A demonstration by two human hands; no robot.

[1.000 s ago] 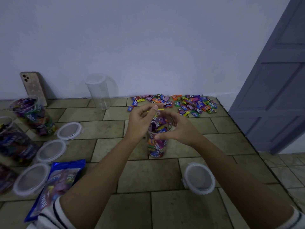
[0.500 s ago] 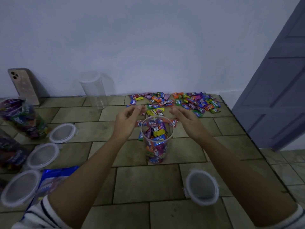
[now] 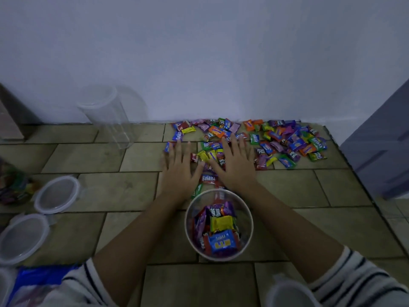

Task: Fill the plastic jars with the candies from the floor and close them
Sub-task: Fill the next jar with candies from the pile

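A clear plastic jar (image 3: 219, 197) stands open on the tiled floor between my forearms, partly filled with wrapped candies. Beyond it a spread of colourful candies (image 3: 287, 140) lies along the wall. My left hand (image 3: 179, 169) lies flat with straight fingers on the candies at the pile's left edge. My right hand (image 3: 235, 165) lies flat with spread fingers on the candies just right of it. Neither hand grips anything. An empty clear jar (image 3: 106, 116) stands by the wall at the left.
Two clear lids (image 3: 56, 193) (image 3: 22, 238) lie on the floor at the left, another lid (image 3: 287, 294) at the bottom right. A filled jar (image 3: 13, 187) sits at the left edge, a blue candy bag (image 3: 37, 278) at the bottom left. A grey door (image 3: 382, 147) stands at right.
Both hands left the jar's mouth and moved forward to the candy pile, where they now lie flat. The camera has tilted down and closer over the jar.
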